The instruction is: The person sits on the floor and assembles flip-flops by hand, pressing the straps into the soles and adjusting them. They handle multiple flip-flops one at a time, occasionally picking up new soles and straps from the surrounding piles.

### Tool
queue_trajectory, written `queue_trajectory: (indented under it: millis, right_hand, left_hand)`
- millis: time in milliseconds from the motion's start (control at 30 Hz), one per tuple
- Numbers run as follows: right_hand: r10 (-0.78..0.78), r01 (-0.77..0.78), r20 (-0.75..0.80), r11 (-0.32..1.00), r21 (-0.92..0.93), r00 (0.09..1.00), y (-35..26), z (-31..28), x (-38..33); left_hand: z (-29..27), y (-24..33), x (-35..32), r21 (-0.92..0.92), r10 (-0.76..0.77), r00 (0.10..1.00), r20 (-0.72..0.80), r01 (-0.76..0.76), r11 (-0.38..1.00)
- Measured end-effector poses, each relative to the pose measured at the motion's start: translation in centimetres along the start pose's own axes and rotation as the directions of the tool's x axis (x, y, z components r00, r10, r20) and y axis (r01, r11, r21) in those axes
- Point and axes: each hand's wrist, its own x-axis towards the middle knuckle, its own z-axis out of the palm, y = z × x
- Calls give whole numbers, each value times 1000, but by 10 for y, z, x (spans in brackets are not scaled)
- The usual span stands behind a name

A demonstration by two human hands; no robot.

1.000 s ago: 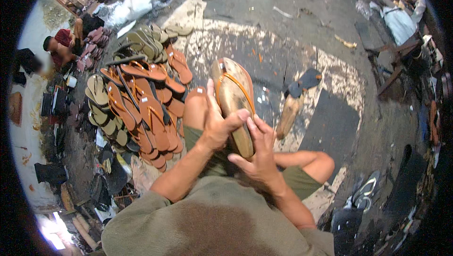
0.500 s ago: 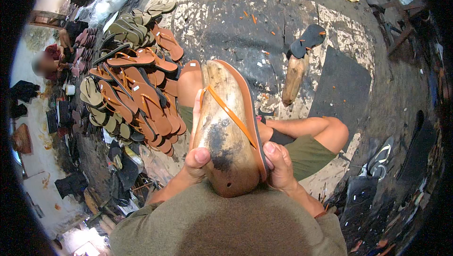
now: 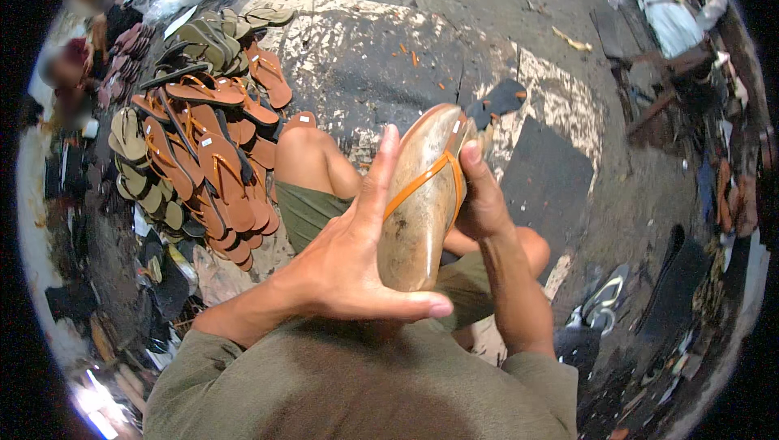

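Observation:
A brown flip-flop with an orange strap (image 3: 422,184) is fitted on a pale wooden foot form (image 3: 408,253) with dark smudges, held tilted above my lap. My left hand (image 3: 345,255) spans its left side and heel end, thumb and index finger stretched wide; its other fingers are hidden. Along the right edge, near the toe end, my right hand (image 3: 483,197) grips it, thumb uppermost. The sole's underside and most of the right fingers are out of sight.
To the left lies a heap of brown flip-flops (image 3: 235,172) with orange straps, beside olive ones (image 3: 207,47). Ahead is a black flip-flop (image 3: 508,96) on the floor. A dark sheet (image 3: 545,176) lies at the right. Another person (image 3: 69,67) sits at the far left.
The flip-flop on its form has turned, its toe end now leaning right. My left hand has swung across the heel end, and my right hand has moved up toward the toe.

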Motion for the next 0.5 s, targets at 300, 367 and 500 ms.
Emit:
queue_trajectory:
  millis: [300, 367, 500]
  right_hand:
    - [-239, 264, -179, 955, 133, 954, 47, -16, 11]
    - [-235, 259, -178, 957, 129, 956, 45, -19, 10]
    - [-211, 250, -186, 944, 216, 960, 48, -10, 12]
  left_hand:
    - [60, -109, -48, -934, -362, 927, 99, 213, 288]
    - [61, -96, -50, -909, -432, 888, 159, 302, 287]
    - [56, -72, -52, -910, -543, 829, 131, 318, 267]
